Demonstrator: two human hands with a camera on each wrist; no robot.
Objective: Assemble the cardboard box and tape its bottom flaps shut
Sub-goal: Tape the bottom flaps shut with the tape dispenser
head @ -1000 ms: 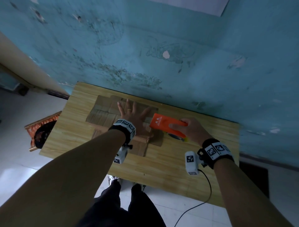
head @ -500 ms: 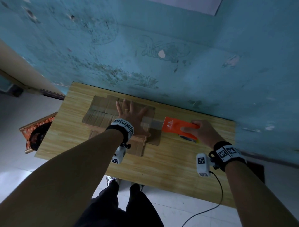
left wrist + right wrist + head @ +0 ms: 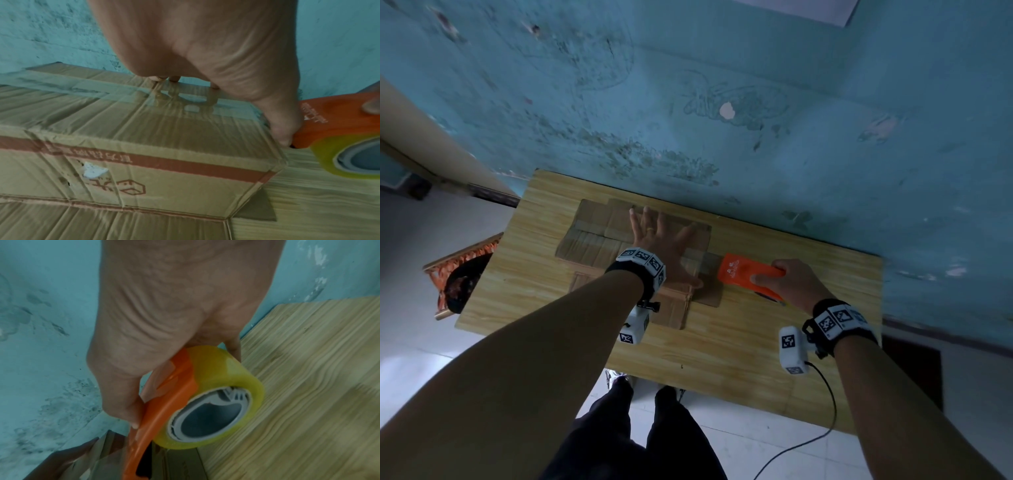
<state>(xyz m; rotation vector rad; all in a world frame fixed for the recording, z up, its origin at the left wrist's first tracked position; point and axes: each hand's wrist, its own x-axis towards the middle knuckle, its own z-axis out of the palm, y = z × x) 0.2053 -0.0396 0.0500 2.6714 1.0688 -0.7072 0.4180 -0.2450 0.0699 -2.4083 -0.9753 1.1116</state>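
A brown cardboard box [image 3: 589, 240] stands bottom-up on the wooden table [image 3: 722, 349], its flaps folded shut and shiny tape along the seam [image 3: 107, 95]. My left hand [image 3: 661, 243] lies flat on top of the box [image 3: 144, 146], fingers spread and straight. My right hand [image 3: 787, 281] grips an orange tape dispenser [image 3: 746, 274] just past the box's right edge. A strip of clear tape [image 3: 705, 262] runs from the box top to the dispenser. The yellowish tape roll [image 3: 218, 394] sits in the orange holder [image 3: 164, 410] [image 3: 329, 126].
A blue-green wall [image 3: 722, 85] rises right behind the table. A low woven stool [image 3: 462, 270] stands on the floor to the left. The box's lower flaps [image 3: 102, 224] splay out on the table. A cable [image 3: 822, 411] hangs from my right wrist camera.
My right hand pulled the dispenser right, off the box top and past its right edge, drawing tape out. The left hand stayed pressed flat on the box.
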